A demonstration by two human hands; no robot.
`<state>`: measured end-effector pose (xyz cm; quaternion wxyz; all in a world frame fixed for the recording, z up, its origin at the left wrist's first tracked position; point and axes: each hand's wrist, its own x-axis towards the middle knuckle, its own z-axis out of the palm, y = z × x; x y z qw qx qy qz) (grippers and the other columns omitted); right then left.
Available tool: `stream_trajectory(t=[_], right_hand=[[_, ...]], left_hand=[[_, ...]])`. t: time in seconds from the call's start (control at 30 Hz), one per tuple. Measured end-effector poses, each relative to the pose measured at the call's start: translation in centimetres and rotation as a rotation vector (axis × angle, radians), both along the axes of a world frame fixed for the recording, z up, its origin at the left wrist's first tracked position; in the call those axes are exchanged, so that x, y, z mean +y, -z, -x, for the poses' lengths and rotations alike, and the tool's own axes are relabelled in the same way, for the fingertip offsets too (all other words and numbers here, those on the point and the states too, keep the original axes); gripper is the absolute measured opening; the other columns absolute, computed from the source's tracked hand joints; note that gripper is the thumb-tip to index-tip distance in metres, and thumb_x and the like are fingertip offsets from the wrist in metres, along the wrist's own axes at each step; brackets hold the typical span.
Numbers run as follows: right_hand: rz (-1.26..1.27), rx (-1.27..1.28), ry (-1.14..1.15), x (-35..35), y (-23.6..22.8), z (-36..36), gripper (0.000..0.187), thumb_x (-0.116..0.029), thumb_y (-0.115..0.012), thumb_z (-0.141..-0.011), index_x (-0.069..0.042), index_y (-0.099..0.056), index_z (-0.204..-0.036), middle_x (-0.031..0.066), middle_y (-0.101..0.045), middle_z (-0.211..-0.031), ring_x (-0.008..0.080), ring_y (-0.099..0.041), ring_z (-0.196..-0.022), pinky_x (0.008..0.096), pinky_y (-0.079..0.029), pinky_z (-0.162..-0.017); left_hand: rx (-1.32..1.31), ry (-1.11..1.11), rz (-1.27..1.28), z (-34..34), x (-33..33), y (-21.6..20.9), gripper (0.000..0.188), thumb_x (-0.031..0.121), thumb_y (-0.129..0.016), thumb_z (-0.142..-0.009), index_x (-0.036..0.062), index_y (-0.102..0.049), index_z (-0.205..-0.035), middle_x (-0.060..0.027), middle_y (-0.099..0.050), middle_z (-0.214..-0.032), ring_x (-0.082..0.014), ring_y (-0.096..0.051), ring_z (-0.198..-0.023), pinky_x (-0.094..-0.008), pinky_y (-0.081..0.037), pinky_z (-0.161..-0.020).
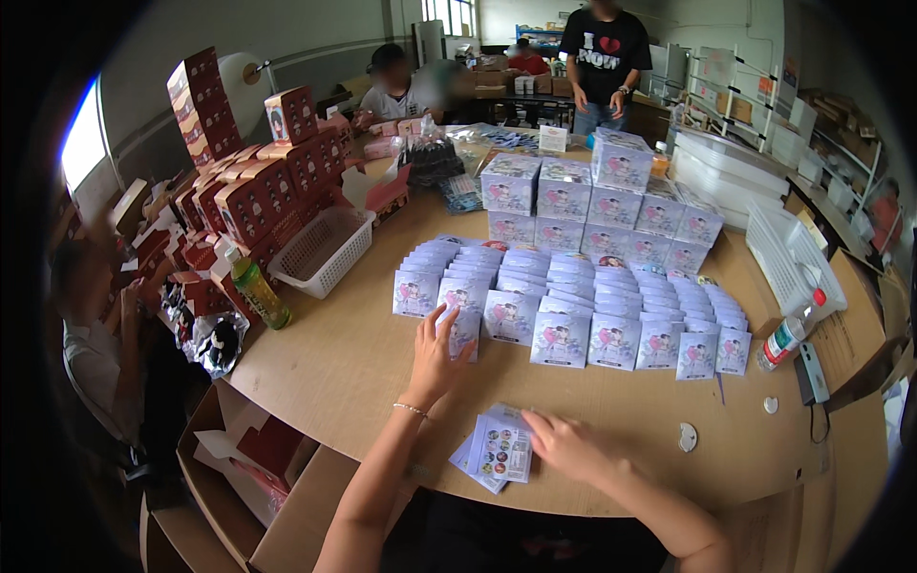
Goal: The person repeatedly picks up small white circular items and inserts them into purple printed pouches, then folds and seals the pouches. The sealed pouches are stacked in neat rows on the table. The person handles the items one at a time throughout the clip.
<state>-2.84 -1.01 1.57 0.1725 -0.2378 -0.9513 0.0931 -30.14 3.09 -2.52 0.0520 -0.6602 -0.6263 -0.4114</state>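
Observation:
My left hand [437, 350] reaches forward with its fingers on a small pale-blue flat box [462, 328] in the front row of several overlapping rows of the same boxes [573, 291] on a round wooden table [344, 368]. A thin bracelet sits on that wrist. My right hand [565, 442] rests flat near the table's front edge, fingertips touching a small stack of picture cards [499, 451]. Behind the rows stands a stack of pale-blue cube boxes [597, 205].
A white basket [323, 250] and a green drink bottle [258, 291] stand at left beside piles of red boxes [258, 186]. At right lie a white-and-red bottle [785, 339] and white trays [791, 253]. Open cartons [258, 458] sit below. Other people sit and stand around.

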Motion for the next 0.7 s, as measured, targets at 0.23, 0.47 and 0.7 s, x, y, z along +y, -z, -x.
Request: stream_trajectory(t=[0.23,0.47,0.7], right_hand=[[0.180,0.444,0.318,0.9,-0.2,-6.9,0.010,-0.007,-0.058,-0.088,0.000,-0.061,-0.083,0.0181,-0.057,-0.064,0.0229,-0.057,-0.048,0.0356,-0.043,-0.045],[0.394,0.546,0.430,-1.7,0.0,-12.8,0.014,-0.003,-0.057,-0.087,0.005,-0.051,-0.078,0.0160,-0.047,-0.061,0.0217,-0.042,-0.048,0.0321,-0.035,-0.047],[0.449,0.719,0.492,-2.7,3.0,-15.9,0.007,0.002,-0.054,-0.090,0.008,-0.058,-0.090,0.0123,-0.059,-0.073,0.0104,-0.054,-0.062,0.0273,-0.044,-0.053]], left_hand=[[0.070,-0.136,0.164,0.4,-2.6,3.0,0.084,0.039,-0.077,-0.072,0.0063,-0.036,-0.138,-0.0254,-0.029,-0.142,-0.0421,-0.036,-0.127,-0.0480,-0.032,-0.105],[0.073,-0.293,0.191,-2.3,-0.1,1.9,0.097,0.059,-0.070,-0.071,0.0045,-0.031,-0.141,-0.0265,-0.026,-0.144,-0.0436,-0.035,-0.126,-0.0551,-0.027,-0.105],[-0.125,0.300,0.079,-9.2,-2.1,-3.2,0.075,0.037,-0.075,-0.076,0.0044,-0.042,-0.135,-0.0207,-0.042,-0.137,-0.0386,-0.038,-0.128,-0.0483,-0.032,-0.105]])
